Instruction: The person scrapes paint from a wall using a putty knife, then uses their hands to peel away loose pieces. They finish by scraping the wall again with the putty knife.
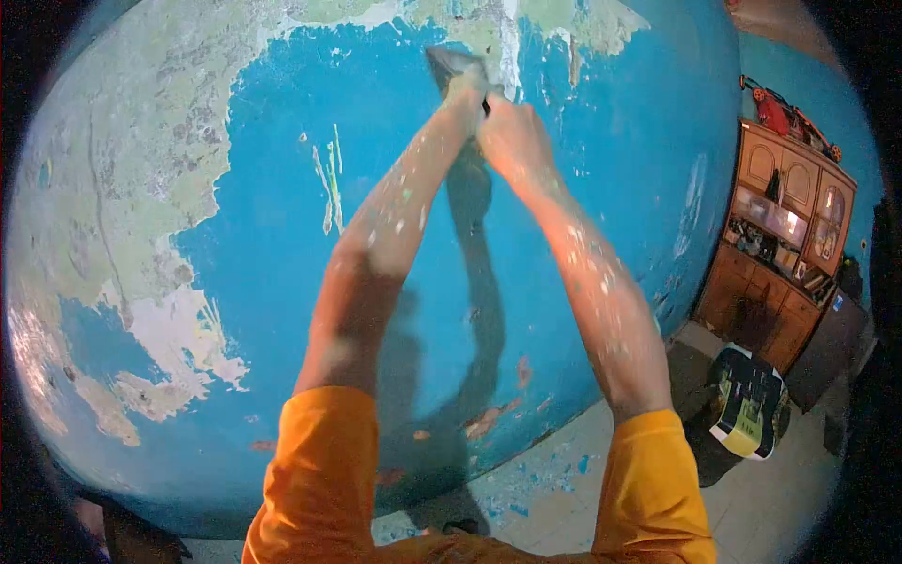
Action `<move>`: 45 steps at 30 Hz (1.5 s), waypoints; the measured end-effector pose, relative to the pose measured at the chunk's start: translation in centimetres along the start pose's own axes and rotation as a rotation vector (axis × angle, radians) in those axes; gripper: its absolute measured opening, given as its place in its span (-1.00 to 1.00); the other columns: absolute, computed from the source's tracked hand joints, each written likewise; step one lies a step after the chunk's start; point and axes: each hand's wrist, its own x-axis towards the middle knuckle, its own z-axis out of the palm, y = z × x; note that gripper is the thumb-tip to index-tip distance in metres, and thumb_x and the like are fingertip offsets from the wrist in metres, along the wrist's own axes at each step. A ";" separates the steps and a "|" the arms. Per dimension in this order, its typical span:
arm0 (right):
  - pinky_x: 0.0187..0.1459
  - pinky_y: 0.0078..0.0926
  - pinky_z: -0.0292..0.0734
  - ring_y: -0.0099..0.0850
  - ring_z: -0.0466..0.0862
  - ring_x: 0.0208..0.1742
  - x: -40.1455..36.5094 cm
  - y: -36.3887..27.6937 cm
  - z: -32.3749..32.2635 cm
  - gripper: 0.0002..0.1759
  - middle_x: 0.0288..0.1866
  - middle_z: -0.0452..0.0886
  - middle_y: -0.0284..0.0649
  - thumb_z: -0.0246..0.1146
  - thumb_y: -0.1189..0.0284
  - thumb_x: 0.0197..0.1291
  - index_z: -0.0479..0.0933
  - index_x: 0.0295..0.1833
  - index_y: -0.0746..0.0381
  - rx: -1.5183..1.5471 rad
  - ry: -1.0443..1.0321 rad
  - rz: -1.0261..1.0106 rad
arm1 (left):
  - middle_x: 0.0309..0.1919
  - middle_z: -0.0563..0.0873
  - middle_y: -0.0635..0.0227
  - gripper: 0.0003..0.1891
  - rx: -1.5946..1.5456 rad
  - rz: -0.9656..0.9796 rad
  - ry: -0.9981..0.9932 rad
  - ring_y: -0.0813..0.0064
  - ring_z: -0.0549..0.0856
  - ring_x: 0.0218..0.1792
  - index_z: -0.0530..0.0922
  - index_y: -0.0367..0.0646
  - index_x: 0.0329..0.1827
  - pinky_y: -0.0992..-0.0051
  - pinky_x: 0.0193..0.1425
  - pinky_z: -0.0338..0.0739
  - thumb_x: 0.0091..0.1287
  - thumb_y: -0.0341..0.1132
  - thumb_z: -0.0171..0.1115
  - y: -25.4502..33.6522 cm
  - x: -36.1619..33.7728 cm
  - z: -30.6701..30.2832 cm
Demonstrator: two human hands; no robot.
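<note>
From orange sleeves (319, 470), left hand (467, 92) and right hand (512, 136) both clasp a scraper (451, 64) against the blue wall (282, 235), mid-scrape; the next stroke likely needs firm pressure.

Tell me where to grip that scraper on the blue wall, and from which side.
Grip the scraper by its handle, coming from below. Its wide blade points up and lies against the wall, so only the lower end is free. The left hand and right hand are both wrapped there, hiding most of the handle.
</note>
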 end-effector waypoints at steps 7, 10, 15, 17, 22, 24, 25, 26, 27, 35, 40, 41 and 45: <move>-0.16 -0.03 0.44 0.13 0.53 -0.23 1.0 1.4 1.2 -0.75 -0.32 0.54 0.19 0.03 0.44 0.03 0.48 -0.16 0.26 -0.060 0.044 -0.017 | -0.47 0.59 0.20 -0.75 0.303 0.303 -0.039 0.38 0.56 -0.46 0.49 -0.25 -0.23 0.34 -0.37 0.46 0.22 -0.24 -0.02 -2.6 8.4 -2.1; -0.16 -0.07 0.45 0.09 0.54 -0.22 6.5 2.4 2.5 -0.75 -0.30 0.55 0.14 0.02 0.43 0.04 0.48 -0.17 0.27 -0.121 0.099 -0.031 | -0.47 0.60 0.19 -0.78 0.169 0.203 0.021 0.38 0.57 -0.44 0.52 -0.25 -0.28 0.35 -0.36 0.47 0.20 -0.28 -0.02 -0.7 9.3 -1.7; -0.13 -0.08 0.47 0.05 0.57 -0.18 7.0 3.1 -1.2 -0.69 -0.29 0.55 0.17 -0.03 0.43 0.08 0.46 -0.09 0.30 -0.144 -0.001 -0.149 | -0.37 0.64 0.08 -0.81 0.698 0.588 -0.186 0.32 0.62 -0.35 0.57 -0.26 -0.35 0.33 -0.31 0.50 0.15 -0.35 0.03 -0.2 14.0 -0.7; -0.12 -0.07 0.47 0.06 0.57 -0.18 6.5 3.0 0.8 -0.70 -0.28 0.55 0.18 -0.03 0.43 0.07 0.47 -0.12 0.32 -0.172 0.045 -0.110 | -0.36 0.64 0.08 -0.81 0.658 0.569 -0.195 0.31 0.62 -0.35 0.57 -0.27 -0.35 0.33 -0.31 0.50 0.15 -0.35 0.03 -0.3 13.8 -0.6; -0.15 -0.07 0.46 0.08 0.53 -0.19 17.1 3.1 0.6 -0.74 -0.26 0.55 0.13 0.01 0.40 0.06 0.48 -0.15 0.21 -0.264 0.212 -0.168 | -0.36 0.64 0.07 -0.81 0.588 0.534 -0.121 0.30 0.62 -0.34 0.57 -0.28 -0.36 0.32 -0.31 0.51 0.14 -0.36 0.03 3.3 15.9 0.6; -0.14 -0.09 0.48 0.07 0.55 -0.18 17.8 3.6 -1.4 -0.74 -0.26 0.54 0.17 0.00 0.45 0.05 0.47 -0.15 0.29 -0.280 0.169 -0.225 | -0.35 0.64 0.06 -0.81 0.533 0.498 -0.124 0.29 0.63 -0.33 0.57 -0.28 -0.36 0.32 -0.31 0.51 0.14 -0.36 0.03 1.8 15.7 1.0; -0.14 -0.12 0.49 0.06 0.57 -0.17 17.2 3.9 -1.7 -0.73 -0.26 0.54 0.21 0.00 0.50 0.03 0.47 -0.15 0.36 -0.287 0.104 -0.280 | -0.35 0.64 0.06 -0.81 0.488 0.469 -0.123 0.29 0.63 -0.33 0.57 -0.28 -0.37 0.32 -0.31 0.51 0.14 -0.36 0.03 0.7 15.4 0.8; -0.14 -0.12 0.49 0.06 0.57 -0.17 15.2 4.7 -0.6 -0.73 -0.26 0.54 0.21 0.00 0.50 0.03 0.47 -0.15 0.36 -0.286 0.095 -0.268 | -0.35 0.64 0.06 -0.81 0.449 0.439 -0.117 0.28 0.63 -0.32 0.58 -0.28 -0.37 0.32 -0.31 0.51 0.14 -0.36 0.03 -0.2 14.9 0.7; -0.13 -0.09 0.48 0.07 0.55 -0.16 11.9 5.6 1.0 -0.73 -0.26 0.54 0.18 0.01 0.48 0.02 0.47 -0.16 0.33 -0.231 0.131 -0.218 | -0.35 0.64 0.05 -0.81 0.404 0.418 -0.113 0.28 0.63 -0.32 0.58 -0.28 -0.37 0.32 -0.32 0.51 0.14 -0.36 0.03 -0.8 14.4 0.6; -0.10 -0.04 0.44 0.12 0.52 -0.13 17.9 5.1 -1.3 -0.70 -0.20 0.53 0.18 0.00 0.43 0.05 0.45 -0.09 0.26 -0.281 0.215 -0.111 | -0.34 0.64 0.03 -0.82 0.658 0.595 -0.068 0.26 0.64 -0.30 0.58 -0.30 -0.38 0.30 -0.32 0.51 0.13 -0.37 0.04 6.2 18.5 5.7; -0.13 -0.10 0.48 0.05 0.56 -0.15 10.8 9.2 -0.7 -0.71 -0.21 0.53 0.20 0.00 0.46 0.04 0.44 -0.12 0.34 -0.215 0.156 -0.224 | -0.33 0.64 0.02 -0.82 0.357 0.429 -0.107 0.24 0.64 -0.29 0.58 -0.31 -0.39 0.30 -0.32 0.51 0.12 -0.38 0.04 0.6 15.5 6.5; -0.13 -0.10 0.48 0.05 0.56 -0.15 10.8 9.8 -0.7 -0.71 -0.21 0.53 0.20 0.00 0.46 0.04 0.44 -0.12 0.34 -0.216 0.168 -0.238 | -0.33 0.64 0.02 -0.82 0.144 0.334 -0.103 0.24 0.64 -0.29 0.58 -0.31 -0.39 0.30 -0.32 0.51 0.12 -0.38 0.04 -0.2 14.7 6.6; -0.13 -0.10 0.48 0.04 0.56 -0.16 16.8 10.2 -2.1 -0.69 -0.23 0.55 0.15 0.03 0.49 0.02 0.42 -0.08 0.34 -0.187 0.090 -0.188 | -0.32 0.63 -0.01 -0.79 0.697 0.495 0.126 0.23 0.64 -0.23 0.56 -0.34 -0.36 0.31 -0.29 0.51 0.13 -0.37 0.04 4.3 17.7 8.4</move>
